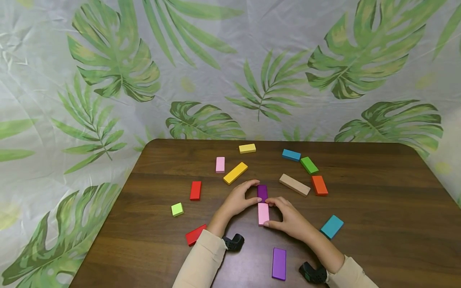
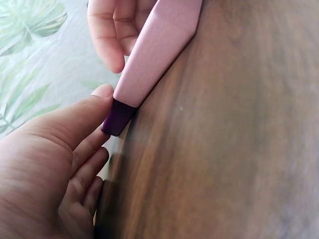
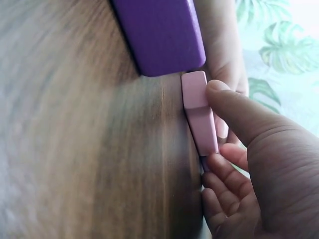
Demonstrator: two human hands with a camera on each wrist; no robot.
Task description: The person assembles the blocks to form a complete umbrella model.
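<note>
A dark purple block and a light pink block lie end to end on the table, the purple one farther away. My left hand pinches the purple block lengthwise, thumb by the seam and fingertips at its far end. From the other side, my right hand grips the pink block between a thumb at its near end and an index finger near the seam. In the right wrist view the thumb presses on the end of the pink block. Most of the purple block is hidden in the left wrist view.
A purple block lies nearer me. On the left are red blocks and a lime green block. Yellow blocks sit behind. A beige block, an orange block and a teal block are right.
</note>
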